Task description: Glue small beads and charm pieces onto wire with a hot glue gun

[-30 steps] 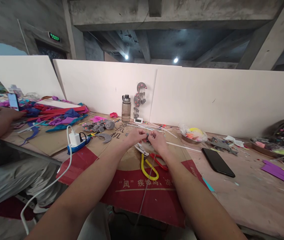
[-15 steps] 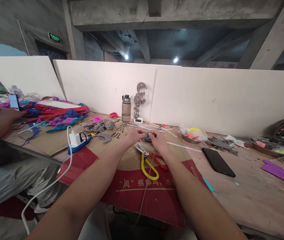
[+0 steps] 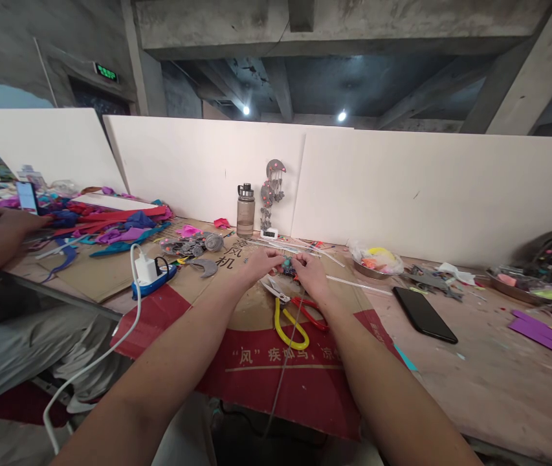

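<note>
My left hand (image 3: 266, 262) and my right hand (image 3: 309, 268) meet over the cardboard, fingertips pinched close together. Between them is a small teal piece (image 3: 287, 262), too small to name; which fingers grip it is unclear. Small dark bits with specks of colour lie just beneath the fingers. A thin grey cord (image 3: 283, 372) runs from near my right hand down across the cardboard and over its front edge. Below my hands rest scissors (image 3: 291, 346) with one yellow and one red handle, their blades spread.
Under my hands lies printed cardboard (image 3: 251, 382). A bottle (image 3: 245, 217) and a hanging grey felt ornament (image 3: 276, 169) are behind. Left are a blue power strip (image 3: 162, 279), felt pieces (image 3: 193, 244) and another person's hand (image 3: 8, 226). On the right lie a black phone (image 3: 424, 314) and a bowl (image 3: 375, 272).
My right hand has shifted slightly to the right, and the gap between my fingertips is a little wider. More of the teal piece shows. The other person's hand stays put.
</note>
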Demonstrator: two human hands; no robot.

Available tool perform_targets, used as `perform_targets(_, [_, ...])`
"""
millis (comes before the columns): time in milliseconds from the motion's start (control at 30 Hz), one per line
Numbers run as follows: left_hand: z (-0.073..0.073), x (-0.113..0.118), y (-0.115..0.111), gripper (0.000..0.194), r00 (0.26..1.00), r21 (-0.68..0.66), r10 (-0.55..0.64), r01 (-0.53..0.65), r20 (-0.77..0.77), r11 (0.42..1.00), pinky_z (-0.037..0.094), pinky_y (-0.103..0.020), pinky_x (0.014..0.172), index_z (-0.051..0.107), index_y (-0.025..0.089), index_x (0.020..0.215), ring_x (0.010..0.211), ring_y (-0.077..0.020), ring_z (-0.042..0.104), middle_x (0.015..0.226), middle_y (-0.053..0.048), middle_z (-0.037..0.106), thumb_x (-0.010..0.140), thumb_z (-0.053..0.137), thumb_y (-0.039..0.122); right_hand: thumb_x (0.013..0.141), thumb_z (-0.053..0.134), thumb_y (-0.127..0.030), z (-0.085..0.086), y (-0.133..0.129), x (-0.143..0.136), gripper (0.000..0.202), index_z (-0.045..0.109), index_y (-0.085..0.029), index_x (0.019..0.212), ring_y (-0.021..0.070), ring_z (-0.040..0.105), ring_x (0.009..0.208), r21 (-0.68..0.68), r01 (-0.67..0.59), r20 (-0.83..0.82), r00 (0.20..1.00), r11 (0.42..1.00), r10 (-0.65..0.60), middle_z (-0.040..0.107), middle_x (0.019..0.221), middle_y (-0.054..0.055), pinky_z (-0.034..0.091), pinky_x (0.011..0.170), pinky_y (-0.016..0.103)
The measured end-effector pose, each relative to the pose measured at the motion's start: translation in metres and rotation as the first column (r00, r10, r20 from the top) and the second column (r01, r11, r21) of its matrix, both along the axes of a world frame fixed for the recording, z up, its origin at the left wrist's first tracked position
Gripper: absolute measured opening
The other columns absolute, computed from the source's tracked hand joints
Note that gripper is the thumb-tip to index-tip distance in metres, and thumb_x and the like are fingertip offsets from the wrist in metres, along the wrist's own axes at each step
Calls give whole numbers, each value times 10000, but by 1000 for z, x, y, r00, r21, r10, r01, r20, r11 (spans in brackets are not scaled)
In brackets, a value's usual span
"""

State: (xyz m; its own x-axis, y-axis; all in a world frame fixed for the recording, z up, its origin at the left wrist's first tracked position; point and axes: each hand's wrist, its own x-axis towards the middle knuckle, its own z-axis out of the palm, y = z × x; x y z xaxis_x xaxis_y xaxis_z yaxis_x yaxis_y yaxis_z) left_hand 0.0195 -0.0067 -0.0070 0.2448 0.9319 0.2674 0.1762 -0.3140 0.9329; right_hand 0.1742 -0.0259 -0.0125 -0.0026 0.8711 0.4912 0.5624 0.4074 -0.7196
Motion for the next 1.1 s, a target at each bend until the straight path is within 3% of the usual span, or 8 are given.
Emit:
perform_targets(300, [-2,1,1,82,998,28,19,-17,-64,999,415,-172,440,664,137,712,520,-92,557,582,7,608,694,600,185,763,476,-303,1,-1,-2,158,541,-197,666,130,456,599,13,39,82,996,999,-40,521,615,-23,339,613,249])
perform_targets(400, [-5,2,3,56,997,15,51,-51,-60,999,390,-170,410,625,138,676,486,-92,562,543,16,594,705,605,182,769,489,-321,-2,1,-2,143,564,-200,770,132,474,593,-3,37,34,999,999,-37,523,618,-31,350,603,248])
perform_targets(500, [-7,0,7,69,993,-12,116,-116,1,993,388,-170,406,597,143,659,481,-98,581,530,17,599,717,608,179,777,495,-349,-6,4,-2,193,562,-199,878,133,498,594,-29,21,-31,999,999,-22,553,645,-32,364,589,243])
perform_targets(667, [-7,-6,17,79,956,-81,221,-209,194,974,486,-211,498,604,142,689,522,-118,620,560,9,628,730,640,198,815,445,-353,-6,9,4,212,551,-195,723,112,494,488,-191,-85,-70,995,978,73,608,641,-5,362,512,239])
perform_targets(767, [-4,-10,18,108,920,-85,216,-199,328,976,522,-236,556,605,134,696,587,-133,649,609,0,642,733,660,218,822,440,-327,-1,13,19,224,551,-192,681,119,506,466,-206,60,22,998,977,-57,614,600,14,352,497,244])
perform_targets(867, [-1,-12,17,138,889,-111,186,-153,418,982,537,-250,606,615,124,716,612,-128,654,654,-23,666,736,682,243,796,492,-343,-6,19,36,273,531,-208,562,142,507,499,-53,274,273,929,960,-250,555,510,23,358,531,260])
perform_targets(967, [2,-12,14,170,863,-127,148,-98,484,987,543,-260,649,623,118,729,634,-126,659,682,-43,679,720,714,261,715,604,-436,-23,24,42,295,551,-221,521,173,519,525,-85,281,377,897,956,-230,538,489,28,384,549,283])
perform_targets(1100, [4,-13,11,179,830,-133,87,-15,551,991,546,-275,700,633,104,751,655,-132,668,712,-72,691,721,722,256,638,672,-318,-36,23,35,147,590,-217,570,151,500,483,-132,245,375,909,961,-180,561,505,20,385,521,269])
